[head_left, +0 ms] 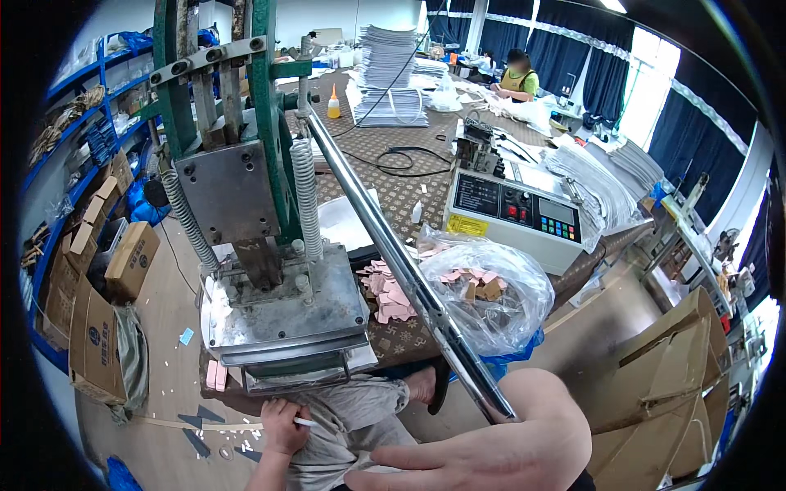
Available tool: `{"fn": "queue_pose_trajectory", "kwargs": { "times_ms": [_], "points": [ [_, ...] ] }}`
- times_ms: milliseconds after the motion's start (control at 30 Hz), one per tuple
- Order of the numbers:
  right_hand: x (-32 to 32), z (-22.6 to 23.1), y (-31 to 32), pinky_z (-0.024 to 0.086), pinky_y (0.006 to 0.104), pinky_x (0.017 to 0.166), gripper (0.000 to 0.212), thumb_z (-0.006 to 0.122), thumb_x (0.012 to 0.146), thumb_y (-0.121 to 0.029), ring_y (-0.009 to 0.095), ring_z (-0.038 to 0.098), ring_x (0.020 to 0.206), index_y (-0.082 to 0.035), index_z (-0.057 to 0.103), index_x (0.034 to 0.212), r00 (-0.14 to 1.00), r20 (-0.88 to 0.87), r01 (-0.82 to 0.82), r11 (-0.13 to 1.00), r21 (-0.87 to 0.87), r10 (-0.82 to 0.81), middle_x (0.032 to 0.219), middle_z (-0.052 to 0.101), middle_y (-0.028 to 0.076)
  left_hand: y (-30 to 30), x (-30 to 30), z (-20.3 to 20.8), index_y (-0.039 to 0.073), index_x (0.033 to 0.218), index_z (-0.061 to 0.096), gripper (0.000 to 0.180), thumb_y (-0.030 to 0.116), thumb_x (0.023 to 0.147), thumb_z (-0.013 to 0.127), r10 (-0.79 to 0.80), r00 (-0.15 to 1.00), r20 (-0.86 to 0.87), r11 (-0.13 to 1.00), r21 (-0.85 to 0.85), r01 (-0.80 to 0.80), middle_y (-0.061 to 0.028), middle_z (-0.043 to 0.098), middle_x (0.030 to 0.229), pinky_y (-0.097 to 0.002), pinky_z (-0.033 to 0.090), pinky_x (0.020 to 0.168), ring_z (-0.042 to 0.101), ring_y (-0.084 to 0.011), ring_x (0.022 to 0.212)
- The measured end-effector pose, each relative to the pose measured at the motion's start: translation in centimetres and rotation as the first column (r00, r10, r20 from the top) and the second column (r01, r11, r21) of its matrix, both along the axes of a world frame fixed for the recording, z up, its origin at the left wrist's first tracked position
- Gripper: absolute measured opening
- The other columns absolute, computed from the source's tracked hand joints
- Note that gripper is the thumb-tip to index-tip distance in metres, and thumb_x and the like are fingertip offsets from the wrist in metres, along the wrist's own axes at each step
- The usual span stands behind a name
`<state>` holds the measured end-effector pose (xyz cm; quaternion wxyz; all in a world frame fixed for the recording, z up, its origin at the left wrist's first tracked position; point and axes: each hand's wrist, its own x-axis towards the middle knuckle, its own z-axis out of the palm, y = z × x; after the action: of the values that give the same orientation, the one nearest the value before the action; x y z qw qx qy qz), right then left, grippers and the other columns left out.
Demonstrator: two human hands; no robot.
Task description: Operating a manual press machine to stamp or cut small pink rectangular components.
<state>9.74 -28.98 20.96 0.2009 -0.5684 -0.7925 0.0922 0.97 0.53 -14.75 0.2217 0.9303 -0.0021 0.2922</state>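
A slim white stick [305, 422] juts from my closed left hand [284, 429], its visible end pointing right. The long, shiny lever [388, 241] slants down rightward, its lower end at my bent right arm [561, 421].

blue shelves [101, 74] line the left; navy curtains [607, 74] flank bright windows [651, 86].

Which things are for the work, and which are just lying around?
Probably for the work:
- metal press
- long lever
- pink pieces
- white stick in the left hand

Probably just lying around:
- cardboard box
- blue scrap on the floor
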Motion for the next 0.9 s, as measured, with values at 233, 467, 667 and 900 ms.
{"fn": "queue_pose_trajectory", "kwargs": {
  "times_ms": [233, 467, 667, 900],
  "points": [
    [-0.1, -0.3, -0.3, 0.038, 0.0368, 0.112, 0.049, 0.049, 0.091, -0.021, 0.028, 0.050, 0.132, -0.001, 0.053, 0.135, 0.995, -0.094, 0.022, 1.000, 0.003, -0.021, 0.140, 0.054, 0.014, -0.1, -0.1, -0.3, 0.009, 0.066, 0.057, 0.016, 0.011, 0.069, 0.073, 0.015, 1.000, 0.019, 1.000, 0.009, -0.015, -0.0125, 0.053, 0.068, -0.0481, 0.043, 0.066, 0.056, -0.0378, 0.069],
    [0.1, 0.5, -0.2, 0.039, 0.0360, 0.111, 0.047, 0.049, 0.092, -0.021, 0.028, 0.050, 0.133, -0.001, 0.053, 0.135, 0.989, 0.143, -0.018, 1.000, -0.004, 0.018, 0.141, 0.054, 0.014, 0.1, -0.1, -0.2, 0.009, 0.067, 0.057, 0.016, 0.011, 0.070, 0.072, 0.008, 1.000, 0.003, 1.000, 0.004, -0.008, -0.0127, 0.054, 0.069, -0.0480, 0.043, 0.066, 0.056, -0.0377, 0.069],
    [0.2, 0.7, -0.1, 0.039, 0.0367, 0.111, 0.048, 0.049, 0.092, -0.021, 0.028, 0.049, 0.134, -0.001, 0.052, 0.135, 0.977, 0.213, -0.030, 0.999, -0.025, 0.035, 0.143, 0.053, 0.014, 0.0, -0.1, 0.0, 0.009, 0.068, 0.057, 0.016, 0.011, 0.070, 0.072, 0.009, 1.000, 0.008, 1.000, -0.008, -0.009, -0.0127, 0.053, 0.069, -0.0482, 0.043, 0.066, 0.056, -0.0375, 0.069],
    [0.0, 0.8, -0.1, 0.040, 0.0362, 0.109, 0.045, 0.049, 0.092, -0.020, 0.027, 0.050, 0.132, -0.002, 0.054, 0.133, 0.966, 0.257, -0.021, 1.000, -0.003, 0.021, 0.142, 0.054, 0.012, 0.1, -0.2, 0.1, 0.009, 0.068, 0.059, 0.017, 0.015, 0.074, 0.074, 0.003, 1.000, -0.002, 1.000, 0.027, -0.003, -0.0114, 0.055, 0.070, -0.0459, 0.044, 0.069, 0.057, -0.0345, 0.070]
  ]
}}
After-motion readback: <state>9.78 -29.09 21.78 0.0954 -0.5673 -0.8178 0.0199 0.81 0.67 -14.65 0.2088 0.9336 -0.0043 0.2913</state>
